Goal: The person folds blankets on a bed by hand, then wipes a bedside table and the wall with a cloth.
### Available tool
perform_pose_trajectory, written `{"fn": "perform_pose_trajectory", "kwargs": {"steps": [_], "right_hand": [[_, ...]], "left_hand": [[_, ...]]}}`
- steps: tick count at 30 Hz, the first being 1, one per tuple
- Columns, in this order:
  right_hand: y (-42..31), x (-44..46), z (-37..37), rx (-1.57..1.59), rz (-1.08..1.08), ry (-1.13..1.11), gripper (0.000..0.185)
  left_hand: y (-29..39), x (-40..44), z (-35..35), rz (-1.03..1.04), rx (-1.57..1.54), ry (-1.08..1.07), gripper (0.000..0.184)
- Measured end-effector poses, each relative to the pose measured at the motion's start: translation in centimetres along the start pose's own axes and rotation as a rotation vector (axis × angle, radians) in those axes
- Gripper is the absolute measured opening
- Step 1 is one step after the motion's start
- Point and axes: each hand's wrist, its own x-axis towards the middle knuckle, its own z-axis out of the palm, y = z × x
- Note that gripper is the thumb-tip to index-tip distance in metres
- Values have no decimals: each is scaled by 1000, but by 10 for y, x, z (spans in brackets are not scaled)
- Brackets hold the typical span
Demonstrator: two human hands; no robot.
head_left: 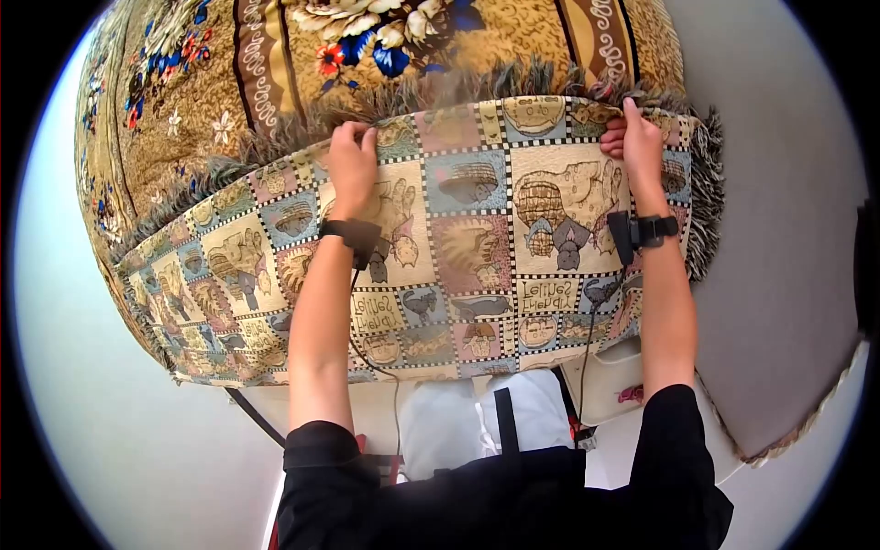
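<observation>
A fringed blanket (472, 247) with checkered squares and cat pictures lies across the front of a surface, its lettering appearing upside down. My left hand (353, 165) grips its far edge left of centre, fingers curled over the fringe. Near the right end of the same edge, my right hand (637, 142) is closed on the cloth, thumb up and fingers folded. Each wrist wears a black strap with a small device and a cable. Beyond the fringe spreads a golden-brown floral cover (495, 46) with blue and red flowers.
A grey rug (779, 275) with a braided border lies on the right. Below the blanket's near edge is a pale container (610, 380) with a dark pink item in it. Pale floor (82, 339) shows at the left.
</observation>
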Motion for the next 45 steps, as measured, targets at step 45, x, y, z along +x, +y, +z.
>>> {"fn": "perform_pose_trajectory", "kwargs": {"steps": [45], "right_hand": [[352,-240,-192,18,235,597,54]], "left_hand": [[102,-394,78,146,547,-554,84]]}}
